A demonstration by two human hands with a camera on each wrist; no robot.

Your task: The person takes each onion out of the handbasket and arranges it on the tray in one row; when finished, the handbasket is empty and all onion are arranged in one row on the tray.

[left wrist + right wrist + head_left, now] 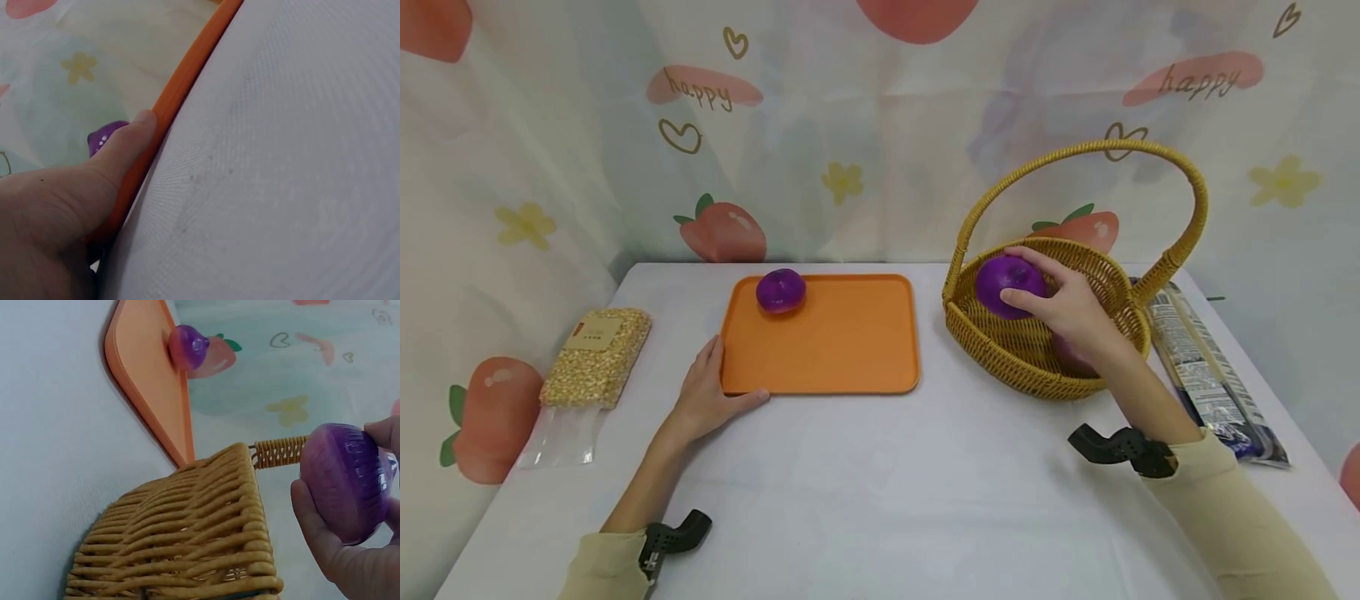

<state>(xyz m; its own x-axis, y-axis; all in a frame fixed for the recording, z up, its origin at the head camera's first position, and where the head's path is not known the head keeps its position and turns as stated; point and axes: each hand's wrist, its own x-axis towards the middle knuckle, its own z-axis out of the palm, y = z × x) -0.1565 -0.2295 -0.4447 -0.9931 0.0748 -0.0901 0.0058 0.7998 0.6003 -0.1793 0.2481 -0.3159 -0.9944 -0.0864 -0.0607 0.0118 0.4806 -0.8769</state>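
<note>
Right hand (1075, 312) — fingers curled round a purple onion (1006, 285), held above the basket (1037, 367) rim, lifted free.
Left hand (707, 396) — fingers flat, thumb along the tray (850, 350) edge, apparently steadying it.
Second onion (781, 290) — on the tray's far corner.

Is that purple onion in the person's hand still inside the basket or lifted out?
Lifted: the right hand grips the purple onion above the basket rim.

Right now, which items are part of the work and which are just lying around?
In use: purple onion gripped by right hand, wicker basket, orange tray touched by left hand, second purple onion.
Lying about: grain bag, dark packet.
</note>
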